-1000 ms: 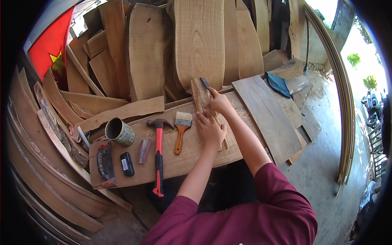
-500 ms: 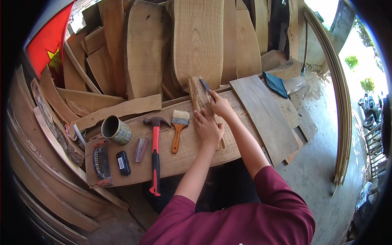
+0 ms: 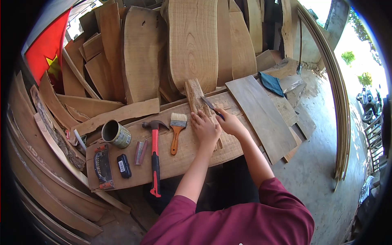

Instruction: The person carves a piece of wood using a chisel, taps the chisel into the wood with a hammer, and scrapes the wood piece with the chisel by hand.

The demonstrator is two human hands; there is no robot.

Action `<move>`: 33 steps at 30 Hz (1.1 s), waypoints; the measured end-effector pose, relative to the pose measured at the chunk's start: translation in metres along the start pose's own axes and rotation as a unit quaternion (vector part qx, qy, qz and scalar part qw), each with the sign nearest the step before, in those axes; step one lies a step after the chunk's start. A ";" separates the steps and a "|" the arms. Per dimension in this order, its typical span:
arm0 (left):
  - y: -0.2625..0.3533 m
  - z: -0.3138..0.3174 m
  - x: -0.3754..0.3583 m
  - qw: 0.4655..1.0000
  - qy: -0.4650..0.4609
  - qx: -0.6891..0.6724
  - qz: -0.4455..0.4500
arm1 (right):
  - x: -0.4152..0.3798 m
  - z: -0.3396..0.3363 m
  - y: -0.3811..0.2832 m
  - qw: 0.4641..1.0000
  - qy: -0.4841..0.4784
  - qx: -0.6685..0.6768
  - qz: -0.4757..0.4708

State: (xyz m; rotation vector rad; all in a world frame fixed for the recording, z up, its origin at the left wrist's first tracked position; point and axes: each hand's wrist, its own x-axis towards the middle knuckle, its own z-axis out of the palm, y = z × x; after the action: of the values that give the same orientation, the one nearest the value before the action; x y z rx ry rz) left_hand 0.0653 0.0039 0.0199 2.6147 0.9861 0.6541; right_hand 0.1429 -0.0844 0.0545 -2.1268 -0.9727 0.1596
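A narrow, rough-edged piece of wood (image 3: 193,92) lies lengthwise on the plank bench, its far end close to the leaning slabs. My left hand (image 3: 205,128) rests on this piece, fingers stretched out flat over it. In my right hand (image 3: 232,123) is a flat-bladed tool (image 3: 210,103) with a dark blade and a blue handle. Its blade points away and to the left, over the right side of the wood, just beyond my left fingers. Left of my hands lies a paintbrush (image 3: 175,136) with an orange handle, beside a red-and-black claw hammer (image 3: 155,155).
On the bench (image 3: 141,174) also stand an open tin (image 3: 122,136), a black case (image 3: 123,166), a pinkish holder (image 3: 141,152) and a sanding block (image 3: 103,166). A grey board (image 3: 263,116) and a teal cloth (image 3: 271,83) lie right. Big slabs (image 3: 194,45) lean behind.
My right hand has drawn back toward me and to the right, bringing the tool's blade nearer. My left hand stays on the wood. The view has shifted slightly.
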 end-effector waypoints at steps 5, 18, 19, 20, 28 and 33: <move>0.000 -0.002 -0.001 1.000 -0.023 0.008 -0.010 | -0.067 -0.036 -0.043 0.958 -0.028 0.215 0.185; -0.016 -0.018 -0.060 0.961 0.079 -0.240 0.110 | -0.154 0.001 -0.022 0.967 0.120 0.147 0.170; -0.010 -0.026 -0.069 0.939 0.191 -0.252 0.137 | -0.160 -0.003 -0.036 0.972 0.113 0.130 0.160; -0.007 -0.036 -0.081 0.939 0.193 -0.251 0.136 | -0.165 -0.004 -0.045 0.977 0.106 0.114 0.148; -0.034 -0.092 -0.178 0.877 -0.144 -0.458 -0.023 | -0.233 0.028 -0.077 0.995 -0.020 0.089 -0.043; -0.078 -0.118 -0.214 0.771 -0.255 -0.559 -0.166 | -0.262 0.019 -0.092 0.953 -0.205 0.157 -0.157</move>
State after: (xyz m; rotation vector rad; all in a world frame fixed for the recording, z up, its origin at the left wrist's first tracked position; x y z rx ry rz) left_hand -0.1793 -0.0732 0.0233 1.3675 0.5541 0.2460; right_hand -0.1024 -0.2162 0.0557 -1.6531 -1.4081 0.5739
